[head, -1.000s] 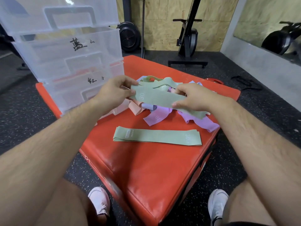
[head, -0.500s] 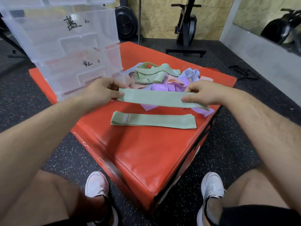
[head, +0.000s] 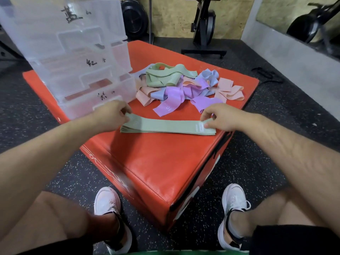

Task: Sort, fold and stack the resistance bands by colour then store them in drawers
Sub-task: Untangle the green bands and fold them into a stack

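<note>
Between our left grip point(head: 112, 115) and right grip point(head: 220, 116), the flat stack of sage-green woven fabric resistance bands point(head: 165, 127) lies on the red padded vinyl surface point(head: 156, 159), each grip pinching one end of its top layer. We judge the task to be at an early stage, with only green begun. Beyond the grips sits a tangled heap of soft green, lilac, blue and peach bands point(head: 184, 87), unsorted. Past the left grip stands the clear plastic drawer tower point(head: 82, 70), drawers closed; we cannot tell what it holds.
</note>
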Demonstrator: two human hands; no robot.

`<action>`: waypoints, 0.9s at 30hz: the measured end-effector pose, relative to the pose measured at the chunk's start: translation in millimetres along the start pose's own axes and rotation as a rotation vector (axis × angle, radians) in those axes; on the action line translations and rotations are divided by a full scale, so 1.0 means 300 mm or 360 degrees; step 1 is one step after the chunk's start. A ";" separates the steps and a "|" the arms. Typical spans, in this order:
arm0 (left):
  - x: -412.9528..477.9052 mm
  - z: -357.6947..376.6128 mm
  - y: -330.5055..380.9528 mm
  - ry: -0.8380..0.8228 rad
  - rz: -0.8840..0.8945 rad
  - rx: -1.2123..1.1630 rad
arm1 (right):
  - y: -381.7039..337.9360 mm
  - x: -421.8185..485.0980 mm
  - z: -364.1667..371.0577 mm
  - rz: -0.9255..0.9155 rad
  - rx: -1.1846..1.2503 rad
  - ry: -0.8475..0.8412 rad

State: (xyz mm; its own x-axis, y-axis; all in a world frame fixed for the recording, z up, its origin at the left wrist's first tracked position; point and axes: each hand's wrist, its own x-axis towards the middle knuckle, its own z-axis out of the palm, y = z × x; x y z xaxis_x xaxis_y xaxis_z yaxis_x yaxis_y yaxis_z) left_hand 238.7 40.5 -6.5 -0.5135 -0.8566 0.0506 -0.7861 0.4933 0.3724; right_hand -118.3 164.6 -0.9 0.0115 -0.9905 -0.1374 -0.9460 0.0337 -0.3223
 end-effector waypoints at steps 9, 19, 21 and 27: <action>-0.026 0.040 0.001 -0.0160 0.0443 0.0187 | -0.003 -0.043 0.006 -0.0126 -0.0148 -0.0158; 0.010 0.073 -0.010 -0.0287 0.0478 0.0027 | -0.003 -0.028 0.018 -0.0139 -0.0210 -0.0131; 0.006 0.073 -0.011 -0.0308 0.0474 0.0033 | -0.010 -0.031 0.017 -0.0143 -0.0232 -0.0120; 0.004 0.070 0.029 -0.0273 0.0448 0.0200 | -0.037 -0.031 0.012 -0.0149 -0.0274 -0.0066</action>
State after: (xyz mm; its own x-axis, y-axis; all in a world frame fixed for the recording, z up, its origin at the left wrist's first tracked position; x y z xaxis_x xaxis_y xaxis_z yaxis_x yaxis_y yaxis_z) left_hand 223.9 47.0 -22.7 -0.7581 -0.6516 -0.0254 -0.6361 0.7305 0.2485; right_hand -106.7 173.9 0.7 0.1123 -0.9817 -0.1539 -0.9816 -0.0855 -0.1709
